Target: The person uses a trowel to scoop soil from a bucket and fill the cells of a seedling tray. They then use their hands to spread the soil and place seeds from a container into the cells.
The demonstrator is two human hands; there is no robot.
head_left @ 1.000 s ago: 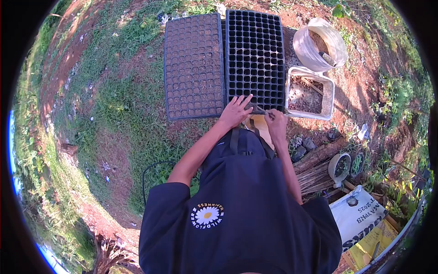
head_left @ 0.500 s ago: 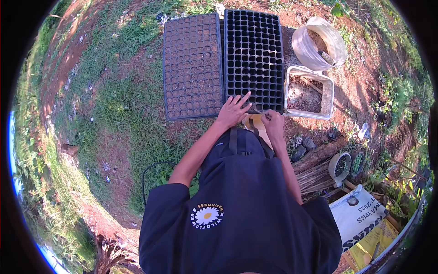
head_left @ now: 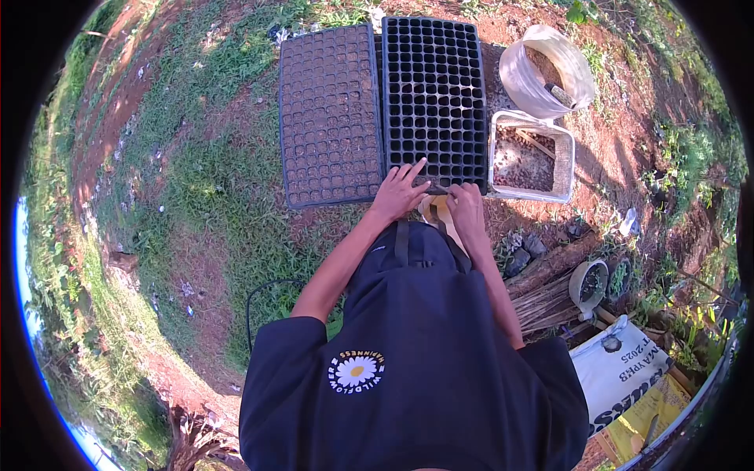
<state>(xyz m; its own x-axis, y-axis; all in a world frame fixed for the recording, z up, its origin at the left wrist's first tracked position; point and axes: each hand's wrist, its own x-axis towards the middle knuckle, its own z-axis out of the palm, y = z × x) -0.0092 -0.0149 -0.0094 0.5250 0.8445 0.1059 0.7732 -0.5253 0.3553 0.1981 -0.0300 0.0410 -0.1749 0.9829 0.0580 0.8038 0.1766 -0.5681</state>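
A black seedling tray with unfilled cells (head_left: 434, 94) lies in front of me. My left hand (head_left: 399, 192) rests on its near left corner, fingers apart, the index finger reaching over the cells. At the near edge, my right hand (head_left: 466, 210) is closed, its fingers bent down by the rim. A thin greyish sliver shows between the two hands; I cannot make out whether it is a tool or part of the tray. Left of this tray lies a second seedling tray filled with brown soil (head_left: 330, 118).
On the right stand a white plastic basket (head_left: 569, 169) with reddish bits and a stick inside, and a pale round container (head_left: 577, 74). Nearer are a log (head_left: 550, 267), a bundle of sticks (head_left: 542, 304), a pot (head_left: 587, 286) and a printed white sack (head_left: 620, 369).
My right hand has turned slightly, with its knuckles now higher over the tray's near edge. My left hand stays nearly in place. The view has shifted a little.
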